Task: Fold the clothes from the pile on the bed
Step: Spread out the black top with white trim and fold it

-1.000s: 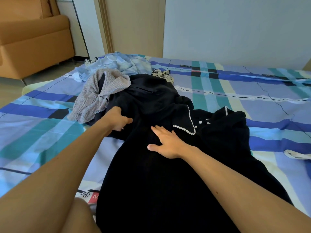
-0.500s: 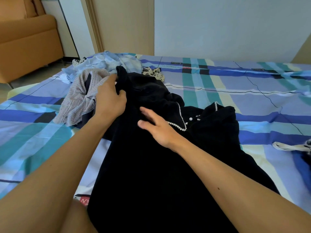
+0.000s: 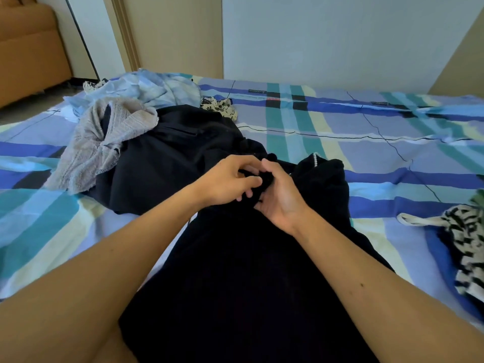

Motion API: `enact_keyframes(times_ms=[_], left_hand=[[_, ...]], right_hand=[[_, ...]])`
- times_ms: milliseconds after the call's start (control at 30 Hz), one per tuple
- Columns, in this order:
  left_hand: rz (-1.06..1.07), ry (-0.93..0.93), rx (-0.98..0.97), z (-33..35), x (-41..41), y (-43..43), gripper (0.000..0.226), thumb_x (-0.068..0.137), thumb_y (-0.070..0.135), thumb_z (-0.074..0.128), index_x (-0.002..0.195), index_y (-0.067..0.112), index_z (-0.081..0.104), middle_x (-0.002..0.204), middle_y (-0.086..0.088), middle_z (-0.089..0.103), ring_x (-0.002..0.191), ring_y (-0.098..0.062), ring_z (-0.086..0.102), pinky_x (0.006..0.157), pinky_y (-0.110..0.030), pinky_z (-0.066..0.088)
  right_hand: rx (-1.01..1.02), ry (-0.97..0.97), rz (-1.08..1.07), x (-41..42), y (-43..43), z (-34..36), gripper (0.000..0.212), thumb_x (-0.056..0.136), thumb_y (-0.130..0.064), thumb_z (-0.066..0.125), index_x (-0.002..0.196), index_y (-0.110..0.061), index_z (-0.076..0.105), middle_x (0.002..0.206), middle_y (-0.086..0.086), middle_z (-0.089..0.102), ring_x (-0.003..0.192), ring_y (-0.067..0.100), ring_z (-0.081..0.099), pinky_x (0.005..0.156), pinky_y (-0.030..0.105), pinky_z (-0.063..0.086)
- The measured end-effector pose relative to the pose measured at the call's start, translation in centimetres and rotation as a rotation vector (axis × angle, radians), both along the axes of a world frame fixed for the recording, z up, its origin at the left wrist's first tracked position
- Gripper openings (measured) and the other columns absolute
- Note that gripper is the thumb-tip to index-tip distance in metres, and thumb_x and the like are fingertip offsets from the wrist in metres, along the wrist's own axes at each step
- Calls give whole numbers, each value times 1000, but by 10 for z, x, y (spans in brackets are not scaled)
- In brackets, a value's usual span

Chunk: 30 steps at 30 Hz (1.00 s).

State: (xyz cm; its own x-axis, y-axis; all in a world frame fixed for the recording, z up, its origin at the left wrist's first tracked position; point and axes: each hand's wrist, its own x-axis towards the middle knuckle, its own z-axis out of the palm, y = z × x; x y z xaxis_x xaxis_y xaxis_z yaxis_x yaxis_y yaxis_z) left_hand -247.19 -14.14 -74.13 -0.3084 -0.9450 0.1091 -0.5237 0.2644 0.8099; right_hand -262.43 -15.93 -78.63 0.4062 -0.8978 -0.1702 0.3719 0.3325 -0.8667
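A black dress (image 3: pixel 248 279) with a pearl-trimmed collar lies spread down the middle of the bed toward me. My left hand (image 3: pixel 230 179) and my right hand (image 3: pixel 277 192) meet over its upper part, and both pinch a bunch of its black cloth between curled fingers. Only a short run of the pearl trim shows, to the right of my hands. Behind the dress sits the pile: another black garment (image 3: pixel 170 153), a grey knit top (image 3: pixel 110 137) and a light blue garment (image 3: pixel 141 87).
The bed has a blue, teal and cream plaid sheet (image 3: pixel 340 121). A black-and-white patterned garment (image 3: pixel 466 244) lies at the right edge, and a small floral piece (image 3: pixel 220 106) behind the pile. An orange sofa (image 3: pixel 28 48) stands at far left; walls rise behind the bed.
My left hand has come off the black garment on the pile and moved right and down. My right hand has curled. Both now hold the dress's cloth together, covering most of the collar.
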Motion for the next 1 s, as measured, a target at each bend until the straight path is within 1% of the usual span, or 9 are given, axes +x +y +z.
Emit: enact_keyframes(times_ms=[133,267,333,433,500,633,800,900,1000], left_hand=[[37,-219,-100,-20,5,-7,27,94,6,56,117,16,67,116,1,65,91,-10,61,82,-29,51],[44,-530,-110,-38,21,-14,32,93,19,63,125,22,62,125,0,55,118,-21,47,103,-36,40],[120,-633,-237,-39,24,-20,38,89,28,67,126,24,59,129,-1,52,121,-24,42,103,-40,37],[231,-839,-413,-31,23,-37,63,79,43,74,135,24,50,139,-3,41,130,-29,32,105,-44,30],[200,-959,-346,-25,17,-52,85,74,52,77,144,23,39,145,-7,34,134,-32,31,109,-47,30],[151,-948,-45,-16,-1,-77,106,67,53,84,149,18,27,142,-14,36,123,-39,50,98,-48,47],[160,-982,246,0,-23,-97,76,67,44,88,121,6,52,103,-6,58,94,-30,59,77,-37,50],[153,-912,267,4,-28,-115,67,77,38,82,128,5,55,111,-9,61,102,-32,60,88,-40,51],[249,-757,149,18,-26,-139,57,81,35,79,125,5,59,119,-14,63,102,-34,60,88,-40,51]], right_hand=[[-119,641,-232,-18,-4,-12,69,84,-27,76,145,-23,43,121,4,65,99,19,70,89,41,59],[-419,794,-378,-50,-16,-3,56,80,-15,78,130,-20,54,99,-2,67,82,11,70,76,30,61],[-538,938,-416,-75,-28,3,57,77,-15,81,127,-21,54,104,-1,63,85,6,65,78,21,56],[-550,1281,-371,-115,-54,7,85,71,-25,87,143,-21,42,135,8,45,122,21,51,101,30,42],[-476,1470,-276,-134,-72,8,105,68,-33,90,153,-21,28,151,14,29,139,32,34,113,45,34],[-224,1349,-74,-146,-98,8,121,69,-34,90,159,-15,12,159,13,27,143,34,33,116,46,33],[-54,1128,269,-140,-111,17,51,73,-7,84,121,-4,65,113,15,73,97,30,73,83,38,60],[5,1174,497,-145,-113,39,43,73,-2,81,114,-1,69,108,15,75,98,31,74,84,41,61],[-95,1302,412,-150,-126,70,37,73,2,79,108,-4,68,105,13,76,91,29,74,77,36,60]])
